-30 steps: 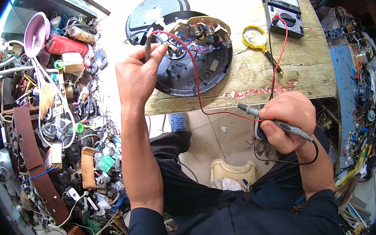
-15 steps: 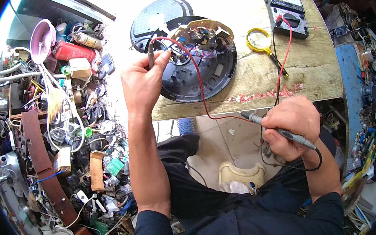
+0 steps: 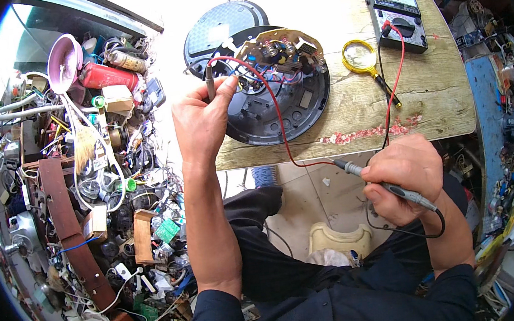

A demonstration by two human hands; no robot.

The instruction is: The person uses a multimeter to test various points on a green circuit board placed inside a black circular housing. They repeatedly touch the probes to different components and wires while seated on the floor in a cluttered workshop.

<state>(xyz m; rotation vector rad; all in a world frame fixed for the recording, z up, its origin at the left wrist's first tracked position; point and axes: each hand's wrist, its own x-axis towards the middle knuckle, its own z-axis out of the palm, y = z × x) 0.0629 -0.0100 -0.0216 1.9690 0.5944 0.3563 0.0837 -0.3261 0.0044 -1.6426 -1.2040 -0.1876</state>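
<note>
Lowered slightly since before, our right hand [image 3: 405, 173] grips the black probe [image 3: 385, 186]; left hand [image 3: 202, 119] pinches the red probe [image 3: 210, 81]. We steady it over the circuit board [image 3: 283, 54].

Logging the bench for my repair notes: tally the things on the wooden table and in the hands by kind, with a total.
Test probes: 2, left hand holds probe, right hand holds probe
Analog multimeter: 1
Yellow magnifying glass: 1
Round black appliance base: 1
Circuit board: 1
Round black cover: 1
Total: 7
</note>
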